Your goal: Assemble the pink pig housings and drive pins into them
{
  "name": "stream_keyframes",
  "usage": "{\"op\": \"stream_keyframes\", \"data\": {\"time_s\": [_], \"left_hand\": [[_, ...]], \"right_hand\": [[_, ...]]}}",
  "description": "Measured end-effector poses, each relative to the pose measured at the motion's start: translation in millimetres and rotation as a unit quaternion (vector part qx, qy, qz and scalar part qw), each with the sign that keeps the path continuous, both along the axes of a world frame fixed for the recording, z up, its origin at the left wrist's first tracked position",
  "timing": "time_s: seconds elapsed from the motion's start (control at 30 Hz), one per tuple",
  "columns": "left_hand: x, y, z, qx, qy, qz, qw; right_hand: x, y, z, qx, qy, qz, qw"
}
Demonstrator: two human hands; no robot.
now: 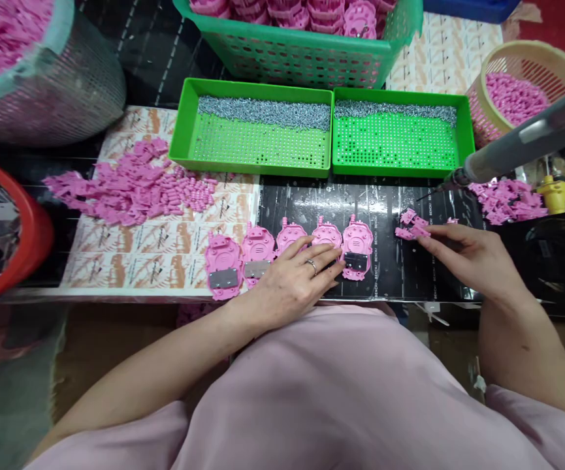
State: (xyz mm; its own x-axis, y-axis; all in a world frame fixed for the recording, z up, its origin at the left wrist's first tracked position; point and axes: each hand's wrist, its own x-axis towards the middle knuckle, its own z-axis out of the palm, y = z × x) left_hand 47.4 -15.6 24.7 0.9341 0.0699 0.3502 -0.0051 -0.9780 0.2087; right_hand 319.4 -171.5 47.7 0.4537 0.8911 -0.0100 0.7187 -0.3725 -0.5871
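Several pink plastic casings stand in a row along the near edge of the bench, among them a left-end casing (222,251) and a right-end casing (358,238), each with a dark rectangular plate. My left hand (294,281), a ring on one finger, lies flat with fingers stretched over the middle casings and hides their lower parts. Off to the right, my right hand (473,258) pinches a small pink plastic part (418,227) between thumb and index finger. More small pink pieces (408,215) are beside that part; whether they are held too, I cannot tell.
Two green trays (257,171) of small metal screws sit behind the row. A pink parts heap (135,186) lies left, another pink heap (510,199) right. A grey electric screwdriver (522,134) reaches in from the right. Baskets (302,55) of pink parts stand around.
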Motion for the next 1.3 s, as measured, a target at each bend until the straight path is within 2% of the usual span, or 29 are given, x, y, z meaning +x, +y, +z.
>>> {"op": "stream_keyframes", "data": {"time_s": [0.1, 0.17, 0.3, 0.37, 0.47, 0.57, 0.63, 0.73, 0.9, 1.13, 1.3], "left_hand": [[-1.0, 0.7, -0.2, 0.0, -0.006, 0.002, 1.0], [-2.0, 1.2, -0.8, 0.001, -0.005, 0.003, 1.0], [-5.5, 2.4, -1.2, 0.0, -0.004, 0.005, 1.0], [-7.4, 2.9, -1.3, 0.002, -0.007, 0.008, 1.0], [-10.6, 3.4, -2.3, 0.007, -0.018, 0.016, 1.0], [-15.8, 3.4, -3.9, 0.012, -0.02, 0.026, 0.999], [-20.8, 3.5, -5.2, 0.019, -0.025, 0.032, 0.999], [-28.8, 4.0, -7.8, 0.034, -0.023, 0.042, 0.998], [-35.6, 3.4, -11.4, 0.043, -0.021, 0.045, 0.998], [-37.6, 3.2, -14.5, 0.034, -0.008, 0.051, 0.998], [-41.5, 4.0, -21.5, 0.037, -0.007, 0.071, 0.997]], "right_hand": [[-7.2, -5.0, -3.9, -0.01, 0.047, 0.053, 0.997], [-11.4, -9.3, -6.7, -0.015, 0.006, 0.076, 0.997], [-12.7, -18.0, -4.5, -0.025, -0.102, 0.081, 0.991], [-10.9, -19.9, -1.6, -0.01, -0.132, 0.112, 0.985], [-7.8, -19.7, -0.7, -0.006, -0.174, 0.193, 0.966], [-5.6, -19.5, -3.2, -0.054, -0.241, 0.249, 0.937], [-3.5, -20.2, -5.1, -0.071, -0.285, 0.257, 0.921], [2.2, -19.9, -8.1, -0.053, -0.319, 0.253, 0.912], [7.0, -13.8, -10.2, -0.037, -0.286, 0.277, 0.917], [-3.0, -15.4, -1.0, -0.028, -0.237, 0.252, 0.938], [2.4, -18.3, 4.7, -0.035, -0.2, 0.287, 0.936]]}}
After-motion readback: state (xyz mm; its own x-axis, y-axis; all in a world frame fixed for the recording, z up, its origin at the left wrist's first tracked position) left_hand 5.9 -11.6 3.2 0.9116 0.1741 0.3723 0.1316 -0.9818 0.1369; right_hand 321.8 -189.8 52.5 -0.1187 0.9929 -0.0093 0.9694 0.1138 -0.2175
